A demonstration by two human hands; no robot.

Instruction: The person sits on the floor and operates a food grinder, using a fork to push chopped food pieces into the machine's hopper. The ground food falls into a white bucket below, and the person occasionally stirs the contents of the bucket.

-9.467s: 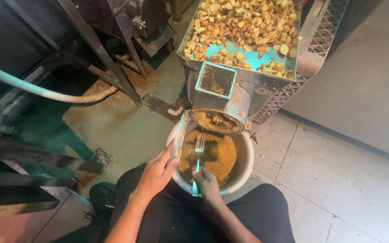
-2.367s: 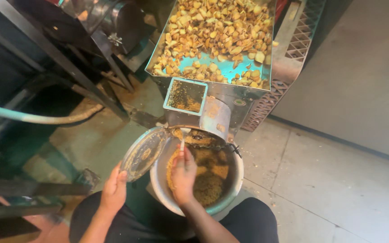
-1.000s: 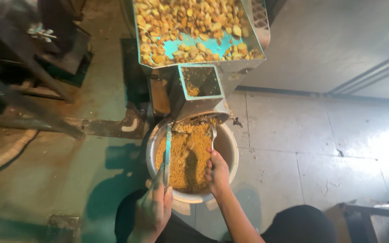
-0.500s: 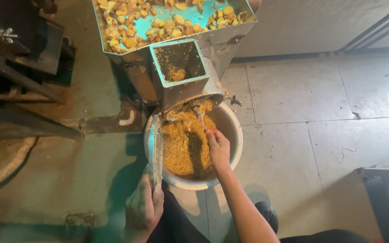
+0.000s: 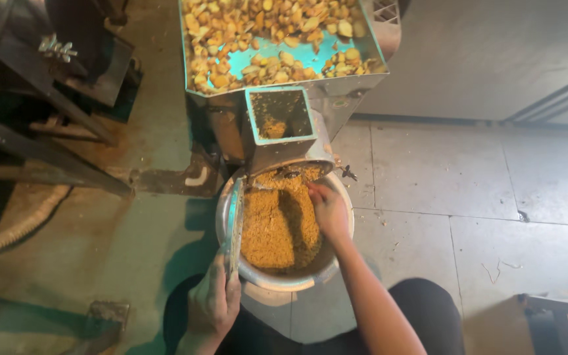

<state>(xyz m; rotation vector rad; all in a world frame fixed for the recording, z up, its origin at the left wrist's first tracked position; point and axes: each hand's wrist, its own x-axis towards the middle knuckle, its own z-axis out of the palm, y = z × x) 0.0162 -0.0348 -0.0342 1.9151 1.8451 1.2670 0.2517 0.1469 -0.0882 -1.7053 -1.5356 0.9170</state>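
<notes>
Below our right hand (image 5: 329, 212) lies a heap of yellow-brown ground mash (image 5: 277, 227), filling the round metal bowl (image 5: 284, 279) that sits on the floor between our knees. That hand reaches over the far rim of the bowl with its fingers curled together near the outlet of the grinder (image 5: 284, 131); we cannot tell whether it grips a tool, because the fingers hide whatever is beneath them. Just ahead of the knuckles the mash piles up against the mouth of the machine.

Our left hand (image 5: 213, 304) is at the near left edge of the bowl, fingers closed around the lower end of a flat metal lid (image 5: 234, 220), which we hold on edge so that it stands along the bowl's left rim, touching it. Beyond the fingertips the lid runs up towards the grinder.

Farther ahead of both hands, above the square feed chute with a little mash inside, a teal-lined tray (image 5: 284, 56) carries many pale chopped pieces (image 5: 231, 29). To the right of our right hand the floor is grey tile (image 5: 468, 197); to the left of our left hand it is stained concrete (image 5: 100, 236), with a pale hose (image 5: 14, 227) and dark metal framing (image 5: 47, 158) well apart from the bowl.
</notes>
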